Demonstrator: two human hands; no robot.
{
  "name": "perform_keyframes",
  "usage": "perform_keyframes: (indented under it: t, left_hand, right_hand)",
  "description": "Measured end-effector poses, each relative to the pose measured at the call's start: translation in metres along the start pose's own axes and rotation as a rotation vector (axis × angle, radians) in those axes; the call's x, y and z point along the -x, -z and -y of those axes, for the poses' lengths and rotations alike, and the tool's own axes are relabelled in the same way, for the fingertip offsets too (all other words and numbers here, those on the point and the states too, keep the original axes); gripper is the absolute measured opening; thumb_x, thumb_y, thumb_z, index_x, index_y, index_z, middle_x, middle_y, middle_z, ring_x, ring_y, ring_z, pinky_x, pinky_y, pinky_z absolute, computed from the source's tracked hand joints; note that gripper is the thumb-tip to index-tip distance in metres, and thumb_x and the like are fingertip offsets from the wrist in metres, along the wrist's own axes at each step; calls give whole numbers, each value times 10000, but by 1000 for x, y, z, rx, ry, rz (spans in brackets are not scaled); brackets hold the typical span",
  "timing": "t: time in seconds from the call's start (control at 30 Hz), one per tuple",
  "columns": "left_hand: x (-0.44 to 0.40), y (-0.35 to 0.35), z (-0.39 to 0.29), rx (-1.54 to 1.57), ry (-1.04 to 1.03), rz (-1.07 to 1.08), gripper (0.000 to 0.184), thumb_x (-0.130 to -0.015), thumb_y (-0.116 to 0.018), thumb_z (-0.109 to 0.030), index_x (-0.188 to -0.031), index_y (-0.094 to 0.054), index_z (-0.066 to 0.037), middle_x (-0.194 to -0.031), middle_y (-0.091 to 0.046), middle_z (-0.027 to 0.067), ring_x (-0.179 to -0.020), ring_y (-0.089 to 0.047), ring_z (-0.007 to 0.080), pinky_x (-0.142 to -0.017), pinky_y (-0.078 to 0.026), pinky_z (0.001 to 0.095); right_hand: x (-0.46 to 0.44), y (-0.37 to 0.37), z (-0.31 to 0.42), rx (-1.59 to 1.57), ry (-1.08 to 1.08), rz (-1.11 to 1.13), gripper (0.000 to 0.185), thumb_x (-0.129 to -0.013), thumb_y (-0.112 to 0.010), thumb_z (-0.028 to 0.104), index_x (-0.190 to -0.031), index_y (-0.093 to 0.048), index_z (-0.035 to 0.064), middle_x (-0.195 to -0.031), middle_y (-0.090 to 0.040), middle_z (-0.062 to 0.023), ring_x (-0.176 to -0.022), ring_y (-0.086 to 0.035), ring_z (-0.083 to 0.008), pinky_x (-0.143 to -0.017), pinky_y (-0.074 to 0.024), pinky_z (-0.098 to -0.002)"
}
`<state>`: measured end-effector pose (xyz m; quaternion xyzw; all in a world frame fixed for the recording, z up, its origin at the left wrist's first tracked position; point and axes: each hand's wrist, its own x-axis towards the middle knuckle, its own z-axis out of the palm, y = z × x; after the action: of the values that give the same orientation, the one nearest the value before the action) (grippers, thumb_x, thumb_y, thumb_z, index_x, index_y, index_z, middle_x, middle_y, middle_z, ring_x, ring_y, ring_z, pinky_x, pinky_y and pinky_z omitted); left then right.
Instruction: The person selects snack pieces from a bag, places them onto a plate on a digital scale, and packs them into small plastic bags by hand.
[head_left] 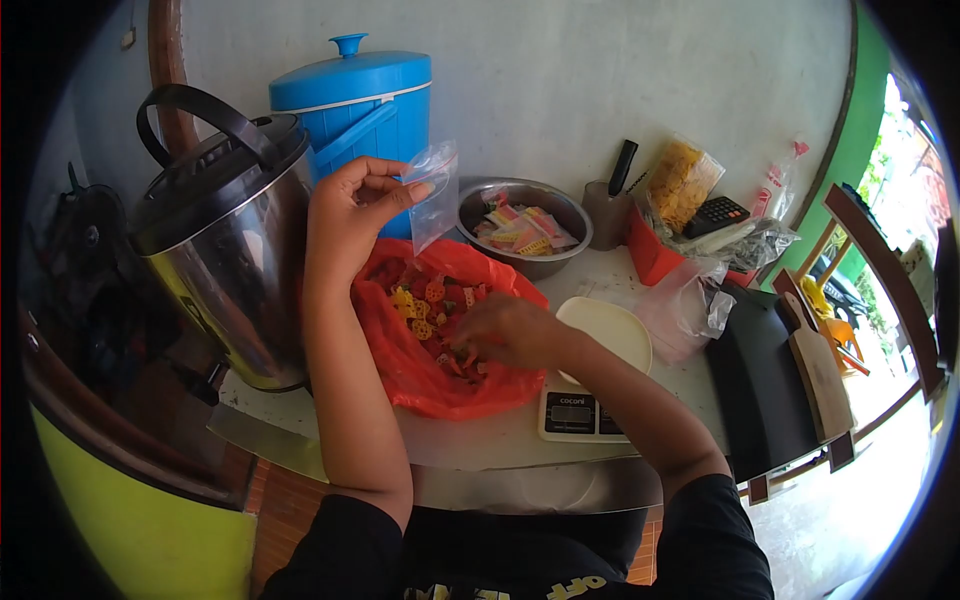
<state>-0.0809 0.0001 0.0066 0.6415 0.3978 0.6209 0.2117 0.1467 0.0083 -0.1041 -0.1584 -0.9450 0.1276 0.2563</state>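
Observation:
My left hand point(370, 198) pinches a small clear zip bag point(434, 205) by its upper edge, raised in front of the blue drink cooler. Below it lies a red plastic bag point(420, 395), spread wide and holding small colourful wheel-shaped snack pieces point(420, 310), yellow and red. My right hand point(510, 335) reaches down into these pieces, its fingers curled and partly hidden, so what they hold is not visible. Beside the right forearm stands a white kitchen scale point(568, 415) with a pale plate point(605, 330) on top.
A steel bowl point(570, 262) of filled packets stands behind the red bag. At left are a large steel pot point(235, 250) and the blue drink cooler point(350, 85). To the right, a red basket point(650, 255) holds a calculator point(717, 214) and packaged food; a wooden board point(820, 375) lies farther right.

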Motion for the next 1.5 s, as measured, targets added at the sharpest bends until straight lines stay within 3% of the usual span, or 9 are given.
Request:
perform_keyframes:
  t: [0.3,0.5,0.7,0.9,1.0,1.1,1.23,1.4,1.5]
  left_hand:
    - [-1,6,1,-40,-17,20,279,-766,-807,-126,-957,-663,18,-811,-672,57,-766,-604,97,-766,-480,250]
    - [-2,6,-1,-38,-44,25,284,-766,-809,-136,-956,-662,17,-812,-670,52,-769,-601,93,-754,-476,246]
    - [-2,-1,-3,-36,-51,25,290,-767,-805,-127,-971,-658,17,-809,-667,51,-769,-602,93,-765,-470,238]
    - [-1,0,-5,-83,-39,28,284,-774,-798,-117,-978,-654,17,-823,-671,58,-785,-609,98,-774,-471,241]
    - [-3,0,3,-27,-90,8,331,-745,-832,-203,-959,-687,5,-790,-690,63,-740,-610,107,-713,-478,251]
    - [-3,-3,1,-52,-92,20,327,-745,-833,-199,-955,-688,5,-793,-691,67,-742,-615,108,-720,-486,255]
    - [0,-5,-7,-84,-43,38,283,-781,-795,-115,-988,-653,17,-832,-672,63,-808,-612,106,-798,-467,249]
    - [-2,0,2,-52,-102,19,323,-756,-825,-184,-956,-675,19,-792,-692,81,-756,-626,109,-729,-485,260]
    - [-1,1,1,-15,-80,28,318,-758,-825,-186,-952,-676,17,-787,-692,80,-754,-622,106,-734,-481,256]
  right_hand:
    - [-1,-25,7,394,-35,19,228,-692,-742,116,-917,-719,95,-877,-659,-40,-877,-637,-242,-774,-517,-362]
    - [11,11,11,-68,-323,-230,197,-746,-735,55,-940,-704,45,-873,-673,-111,-792,-679,-239,-687,-547,-344]
    - [20,14,14,-74,-375,-328,161,-785,-700,17,-945,-698,32,-870,-691,-124,-793,-689,-249,-726,-555,-338]
    - [35,67,23,59,-549,-253,117,-812,-678,131,-912,-705,76,-916,-694,-96,-788,-685,-249,-701,-550,-354]
    - [62,103,21,234,-764,-35,162,-792,-726,140,-937,-705,70,-940,-686,-71,-827,-668,-204,-737,-541,-333]
    - [67,91,21,487,-586,-70,253,-766,-756,205,-983,-703,86,-971,-685,-69,-919,-645,-220,-812,-523,-347]
    - [31,48,52,-7,-174,101,443,-740,-779,275,-1132,-661,105,-1012,-676,-78,-981,-613,-270,-927,-463,-392]
    - [26,-34,65,471,-228,311,536,-723,-726,200,-1227,-577,98,-970,-677,-67,-971,-632,-259,-867,-462,-432]
    - [19,-9,61,409,-294,290,439,-685,-703,115,-1114,-610,97,-935,-672,-70,-915,-646,-275,-818,-466,-424]
